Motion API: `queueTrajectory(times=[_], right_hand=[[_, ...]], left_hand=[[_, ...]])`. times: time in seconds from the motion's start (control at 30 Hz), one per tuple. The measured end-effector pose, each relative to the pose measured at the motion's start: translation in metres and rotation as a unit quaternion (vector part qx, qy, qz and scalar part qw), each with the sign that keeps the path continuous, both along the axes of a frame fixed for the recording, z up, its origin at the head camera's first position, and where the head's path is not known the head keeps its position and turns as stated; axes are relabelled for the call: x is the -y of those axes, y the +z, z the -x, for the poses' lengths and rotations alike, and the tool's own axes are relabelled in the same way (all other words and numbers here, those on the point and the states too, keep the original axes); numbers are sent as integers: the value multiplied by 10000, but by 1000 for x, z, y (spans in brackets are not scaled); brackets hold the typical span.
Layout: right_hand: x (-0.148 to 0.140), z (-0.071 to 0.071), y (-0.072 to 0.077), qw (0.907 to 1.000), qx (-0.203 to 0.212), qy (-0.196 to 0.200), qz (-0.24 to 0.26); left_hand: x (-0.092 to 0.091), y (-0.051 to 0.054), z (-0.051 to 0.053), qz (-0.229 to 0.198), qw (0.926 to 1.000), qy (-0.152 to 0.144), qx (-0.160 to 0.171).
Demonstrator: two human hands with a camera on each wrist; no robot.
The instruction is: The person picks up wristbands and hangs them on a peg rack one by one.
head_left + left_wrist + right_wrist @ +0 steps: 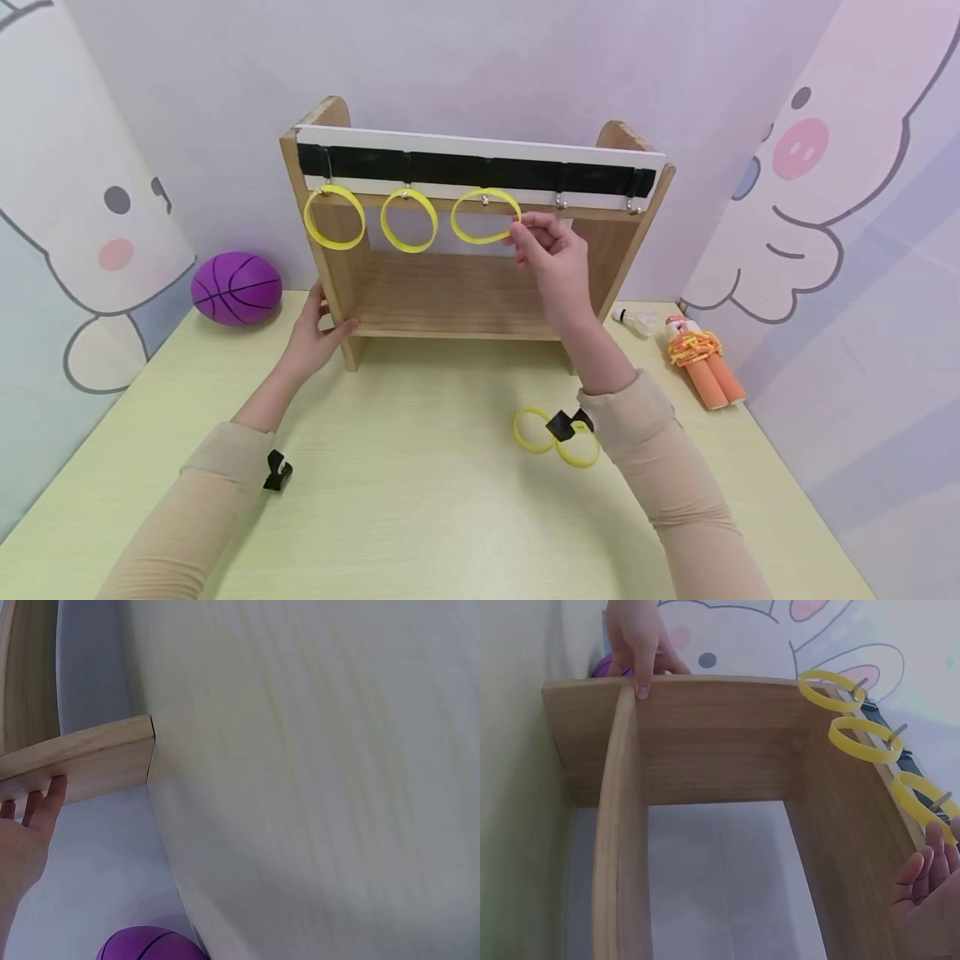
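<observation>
A wooden shelf [457, 296] carries a white-and-black strip [450, 169] with several metal hooks along its top front. Two yellow rings [334, 218] [408, 221] hang on the two leftmost hooks. At the middle hook a third yellow ring [485, 217] surrounds the hook tip, its right side pinched between thumb and fingers of my right hand [553, 265]; the right wrist view also shows this ring [922, 799] and hand [934, 892]. My left hand [311, 337] grips the lower left side panel, thumb in front; its fingers lie against the panel's outer face in the left wrist view [26, 840].
Two more yellow rings [533, 431] [577, 446] lie on the table [420, 508] beneath my right forearm. A purple ball [237, 289] sits left of the shelf. To its right lie a shuttlecock [636, 321] and an orange doll [705, 362].
</observation>
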State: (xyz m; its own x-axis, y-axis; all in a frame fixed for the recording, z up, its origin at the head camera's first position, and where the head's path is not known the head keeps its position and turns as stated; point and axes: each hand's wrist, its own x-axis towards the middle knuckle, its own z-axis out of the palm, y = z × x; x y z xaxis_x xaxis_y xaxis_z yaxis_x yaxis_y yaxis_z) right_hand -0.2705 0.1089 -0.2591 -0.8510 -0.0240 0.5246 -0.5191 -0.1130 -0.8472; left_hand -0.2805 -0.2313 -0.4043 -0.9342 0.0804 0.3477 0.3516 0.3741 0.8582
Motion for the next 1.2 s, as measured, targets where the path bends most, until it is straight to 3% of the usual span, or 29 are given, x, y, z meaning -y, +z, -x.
queueTrajectory(times=[0.07, 0.43, 0.67, 0.8, 1.03, 1.2], right_hand=[[0, 2, -3, 9999, 94, -32, -58], [-12, 6, -9, 9991, 121, -81, -389], [-31, -4, -9, 9926, -78, -208, -1192], [-43, -11, -14, 9819, -234, -301, -1857], [-65, -23, -28, 9567, -386, -388, -2859], [-83, -29, -42, 9348, -631, -350, -3477]], left_hand=[[3, -8, 5, 2, 10000, 3, -77], [2, -8, 4, 62, 9999, -11, -136], [-6, 13, -10, -51, 10000, -67, -3], [-7, 17, -14, -70, 10000, -60, 9], [3, -5, 3, 38, 9999, -11, -119], [4, -8, 6, -15, 9999, -24, -121]])
